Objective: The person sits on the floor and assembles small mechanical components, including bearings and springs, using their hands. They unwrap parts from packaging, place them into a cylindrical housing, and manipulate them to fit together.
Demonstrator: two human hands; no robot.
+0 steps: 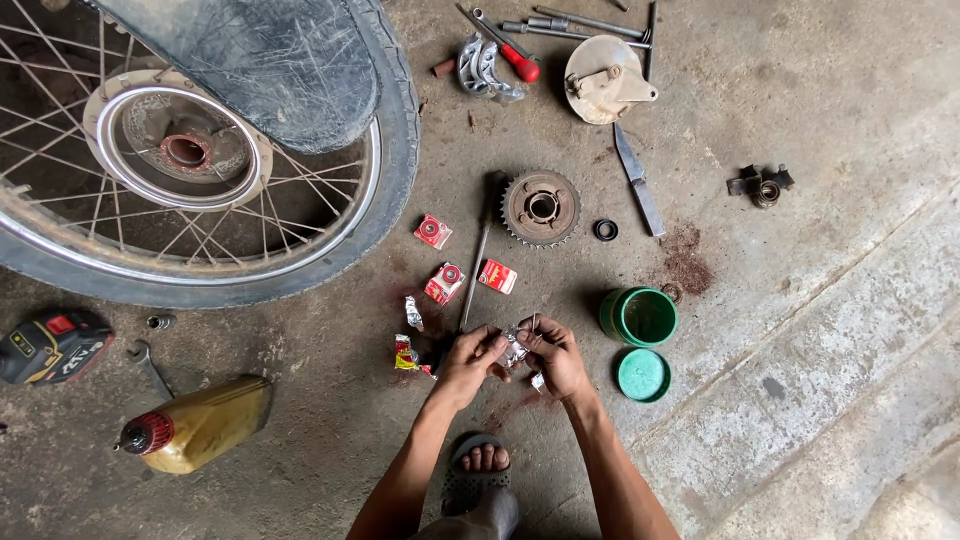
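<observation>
My left hand (470,362) and my right hand (556,356) meet over the concrete floor, both pinching a small part in a crinkled clear plastic wrapper (515,346). Just beyond them lie small red-and-white boxes (445,282), one (497,276) to the right and another (433,231) farther up. A torn wrapper scrap (407,354) lies left of my left hand. A long metal rod (476,265) runs from my left hand up toward a toothed sprocket hub (541,207).
A spoked wheel with tyre (200,160) fills the upper left. A green tub (639,316) and its lid (643,375) sit right of my hands. A yellow oil bottle (198,424), spanner (148,365), brake plate (603,78), screwdriver (510,52) and my sandalled foot (478,470) are around.
</observation>
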